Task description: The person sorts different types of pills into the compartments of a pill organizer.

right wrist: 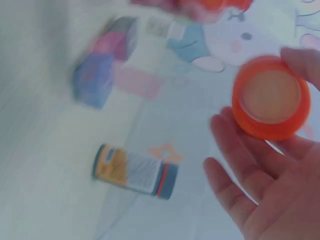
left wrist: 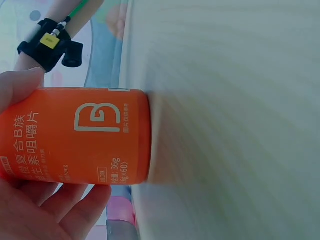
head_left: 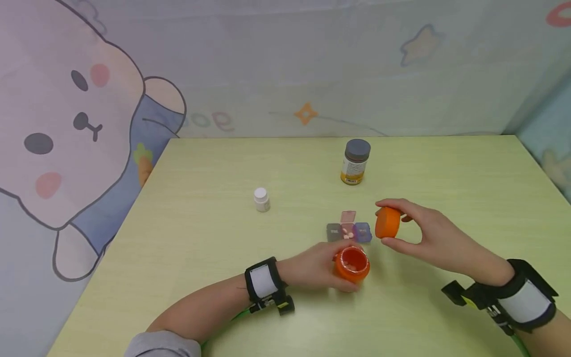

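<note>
My left hand (head_left: 314, 265) grips an uncapped orange vitamin bottle (head_left: 351, 276), thumb on one side and fingers on the other. The bottle stands upright, and its base appears to meet the table in the left wrist view. To the right, my right hand (head_left: 430, 230) pinches the orange cap (head_left: 387, 223) between thumb and fingers, above the table. The cap's pale inner side shows in the right wrist view. Just behind the bottle lies a small pill organizer (head_left: 363, 232) with grey, pink and blue-purple compartments. Its pink lid (head_left: 348, 216) is raised, and several pale tablets (head_left: 348, 234) lie inside that compartment.
A dark-capped bottle (head_left: 355, 162) with a white and yellow label stands farther back on the table (head_left: 200, 208). Left of it is a small white bottle (head_left: 261, 200). A printed cloth (head_left: 267, 64) hangs behind the table's far edge.
</note>
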Demonstrator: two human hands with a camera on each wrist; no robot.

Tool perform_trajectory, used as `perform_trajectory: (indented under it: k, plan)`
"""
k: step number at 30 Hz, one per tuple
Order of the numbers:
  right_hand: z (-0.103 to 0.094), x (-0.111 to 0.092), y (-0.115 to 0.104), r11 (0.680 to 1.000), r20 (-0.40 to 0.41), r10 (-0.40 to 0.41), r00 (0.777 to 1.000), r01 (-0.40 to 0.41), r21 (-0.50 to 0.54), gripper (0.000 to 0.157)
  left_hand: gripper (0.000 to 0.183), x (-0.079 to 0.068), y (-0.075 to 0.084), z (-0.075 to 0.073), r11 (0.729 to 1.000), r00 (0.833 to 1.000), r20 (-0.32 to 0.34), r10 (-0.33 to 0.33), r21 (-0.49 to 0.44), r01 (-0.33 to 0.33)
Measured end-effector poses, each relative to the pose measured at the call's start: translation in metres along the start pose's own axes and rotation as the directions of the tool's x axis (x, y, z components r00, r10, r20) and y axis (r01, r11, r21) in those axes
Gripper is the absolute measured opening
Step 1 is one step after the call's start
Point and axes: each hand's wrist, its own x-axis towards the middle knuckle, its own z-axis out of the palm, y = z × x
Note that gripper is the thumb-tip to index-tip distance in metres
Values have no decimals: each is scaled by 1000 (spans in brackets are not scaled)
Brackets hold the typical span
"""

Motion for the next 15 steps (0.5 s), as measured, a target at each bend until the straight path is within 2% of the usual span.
perform_trajectory:
  k: [3,6,11,15]
  plan:
    - [0,3,-12,993,-72,-62,995,69,93,62,54,0,0,0,1000,1000,2,-4,-14,4]
    - [6,5,-18,968,-94,-81,992,101,229,61,53,0,0,0,1000,1000,-2,-2,-23,2]
    - [26,1,-22,885,-59,-22,998,47,464,58,55,1,-2,1,1000,1000,-9,11,-12,-11]
    - [43,-3,-25,851,-22,0,1000,11,525,56,55,0,-3,1,1000,1000,-16,19,15,-19]
